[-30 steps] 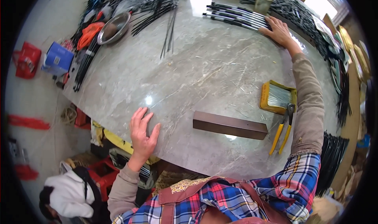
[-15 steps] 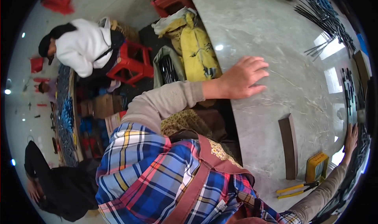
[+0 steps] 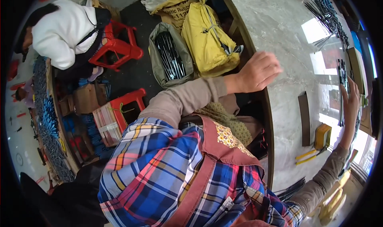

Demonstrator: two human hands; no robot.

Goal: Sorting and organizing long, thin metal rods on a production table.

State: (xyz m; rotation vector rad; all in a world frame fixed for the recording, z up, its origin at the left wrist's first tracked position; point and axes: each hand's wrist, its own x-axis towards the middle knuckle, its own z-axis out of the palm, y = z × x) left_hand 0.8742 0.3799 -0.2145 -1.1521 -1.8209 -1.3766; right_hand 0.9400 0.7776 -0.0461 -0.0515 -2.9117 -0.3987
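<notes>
Head camera looks steeply down, turned leftward

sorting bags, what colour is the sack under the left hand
Yellow sack, clearest in the head view.

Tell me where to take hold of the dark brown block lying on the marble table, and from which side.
Grip the dark brown block across its narrow width, near the middle, coming from above. It lies flat, long and slim on the marble table, both long edges free; the yellow box crowds one end only. The right hand is nearest.
</notes>
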